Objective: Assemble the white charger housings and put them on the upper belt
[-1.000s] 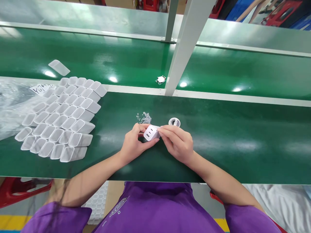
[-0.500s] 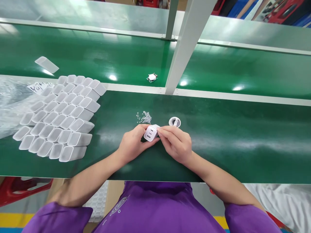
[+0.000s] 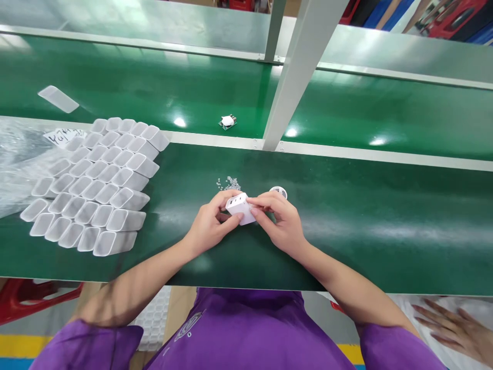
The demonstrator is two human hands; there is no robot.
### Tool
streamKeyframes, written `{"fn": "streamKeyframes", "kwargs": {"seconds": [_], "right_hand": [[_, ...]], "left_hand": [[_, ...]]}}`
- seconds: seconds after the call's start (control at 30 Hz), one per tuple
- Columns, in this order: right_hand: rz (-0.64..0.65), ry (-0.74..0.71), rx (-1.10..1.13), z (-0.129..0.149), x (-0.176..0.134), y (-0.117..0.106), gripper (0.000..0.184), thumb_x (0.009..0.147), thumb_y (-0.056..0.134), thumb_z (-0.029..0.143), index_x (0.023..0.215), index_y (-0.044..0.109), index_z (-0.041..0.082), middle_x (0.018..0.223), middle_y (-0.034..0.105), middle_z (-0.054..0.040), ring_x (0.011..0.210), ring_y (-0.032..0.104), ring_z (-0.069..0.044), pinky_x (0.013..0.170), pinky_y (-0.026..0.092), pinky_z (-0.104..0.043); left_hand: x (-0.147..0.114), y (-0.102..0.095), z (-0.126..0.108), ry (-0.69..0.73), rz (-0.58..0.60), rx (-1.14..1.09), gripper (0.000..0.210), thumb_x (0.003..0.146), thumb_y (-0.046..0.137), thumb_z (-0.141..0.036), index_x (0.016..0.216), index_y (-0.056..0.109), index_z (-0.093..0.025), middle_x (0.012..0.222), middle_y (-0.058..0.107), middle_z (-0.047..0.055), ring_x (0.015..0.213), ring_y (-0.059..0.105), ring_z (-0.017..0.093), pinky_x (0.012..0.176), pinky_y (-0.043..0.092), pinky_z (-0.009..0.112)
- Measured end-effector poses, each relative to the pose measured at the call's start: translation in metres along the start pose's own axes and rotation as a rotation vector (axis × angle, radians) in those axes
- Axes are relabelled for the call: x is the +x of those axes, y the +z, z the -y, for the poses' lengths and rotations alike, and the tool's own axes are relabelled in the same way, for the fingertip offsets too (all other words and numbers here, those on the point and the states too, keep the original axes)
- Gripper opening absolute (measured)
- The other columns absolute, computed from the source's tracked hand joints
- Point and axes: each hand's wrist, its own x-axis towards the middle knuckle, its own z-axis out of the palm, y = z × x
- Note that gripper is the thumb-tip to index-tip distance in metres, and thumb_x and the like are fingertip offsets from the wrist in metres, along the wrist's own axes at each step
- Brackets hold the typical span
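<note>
A white USB charger block [image 3: 246, 213], ports on its upper left end, is held just above the green workbench. My left hand [image 3: 211, 218] grips its left side, with the thumb on the near face. Fingers and thumb of my right hand [image 3: 283, 221] pinch its right end; whether a small part is between them is hidden. Right behind my left fingers lies a little heap of small clear pieces [image 3: 230, 183]. A white ring-shaped item [image 3: 278, 191] sits behind my right hand, which partly covers it.
Rows of white open-ended sleeves [image 3: 92, 190] stand at left beside a clear plastic bag [image 3: 23, 164]. A green belt [image 3: 154, 87] behind carries a small circuit assembly [image 3: 227, 122] and a loose white sleeve [image 3: 57, 98]. A metal post [image 3: 288, 77] rises mid-bench. Another person's hand [image 3: 454, 329] shows lower right.
The charger has turned in my hands, its port face swinging from facing me to upper left. On the belt, the circuit assembly and loose sleeve have shifted left. Another person's hand has appeared lower right.
</note>
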Motion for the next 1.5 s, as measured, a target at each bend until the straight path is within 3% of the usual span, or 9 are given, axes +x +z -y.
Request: {"fn": "streamKeyframes", "kwargs": {"seconds": [0.13, 0.3, 0.77, 1.07, 1.23, 1.5], "right_hand": [[0.074, 0.186, 0.240, -0.0041, 0.0007, 0.0009, 0.019, 0.091, 0.060, 0.028, 0.107, 0.068, 0.021, 0.085, 0.057, -0.0021, 0.071, 0.057, -0.011, 0.060, 0.053, -0.023], [0.112, 0.275, 0.379, -0.0079, 0.0017, 0.0041, 0.023, 0.087, 0.065, 0.035, 0.104, 0.069, 0.020, 0.075, 0.051, 0.0014, 0.062, 0.050, -0.009, 0.052, 0.049, -0.020], [0.116, 0.373, 0.435, -0.0068, 0.0003, 0.0067, 0.029, 0.080, 0.072, 0.044, 0.095, 0.069, 0.019, 0.074, 0.061, 0.0002, 0.064, 0.059, -0.010, 0.058, 0.054, -0.022], [0.120, 0.349, 0.389, -0.0048, -0.0026, 0.0082, 0.027, 0.082, 0.070, 0.043, 0.094, 0.071, 0.018, 0.085, 0.068, -0.0029, 0.066, 0.064, -0.012, 0.059, 0.058, -0.023], [0.116, 0.277, 0.323, -0.0033, -0.0047, 0.0080, 0.021, 0.086, 0.067, 0.038, 0.093, 0.071, 0.019, 0.092, 0.071, -0.0039, 0.069, 0.067, -0.012, 0.061, 0.060, -0.023], [0.112, 0.279, 0.292, -0.0013, -0.0071, 0.0082, 0.015, 0.086, 0.067, 0.030, 0.094, 0.072, 0.019, 0.093, 0.072, -0.0036, 0.072, 0.069, -0.013, 0.062, 0.061, -0.023]], "left_hand": [[0.0015, 0.0007, 0.0017, -0.065, 0.077, -0.085, 0.041, 0.083, 0.059, -0.033, 0.122, 0.061, -0.020, 0.117, 0.067, 0.007, 0.095, 0.066, 0.021, 0.074, 0.056, 0.027], [0.0013, -0.0009, 0.0039, -0.056, 0.104, -0.061, 0.042, 0.087, 0.056, -0.040, 0.123, 0.063, -0.020, 0.124, 0.066, 0.006, 0.111, 0.062, 0.025, 0.092, 0.052, 0.033], [0.0008, -0.0022, 0.0013, -0.042, 0.104, 0.055, 0.041, 0.087, 0.056, -0.046, 0.117, 0.068, -0.021, 0.117, 0.070, 0.007, 0.095, 0.068, 0.023, 0.072, 0.055, 0.028], [0.0017, -0.0018, 0.0037, 0.048, 0.117, 0.109, 0.031, 0.086, 0.053, -0.040, 0.104, 0.067, -0.019, 0.101, 0.072, 0.006, 0.086, 0.065, 0.019, 0.074, 0.051, 0.027], [0.0005, -0.0007, 0.0047, 0.086, 0.108, 0.161, 0.030, 0.084, 0.051, -0.040, 0.101, 0.065, -0.019, 0.098, 0.071, 0.005, 0.086, 0.064, 0.019, 0.078, 0.051, 0.028], [-0.0006, 0.0019, 0.0072, 0.127, 0.080, 0.180, 0.028, 0.085, 0.051, -0.039, 0.099, 0.064, -0.019, 0.095, 0.070, 0.005, 0.082, 0.064, 0.018, 0.074, 0.050, 0.028]]}}
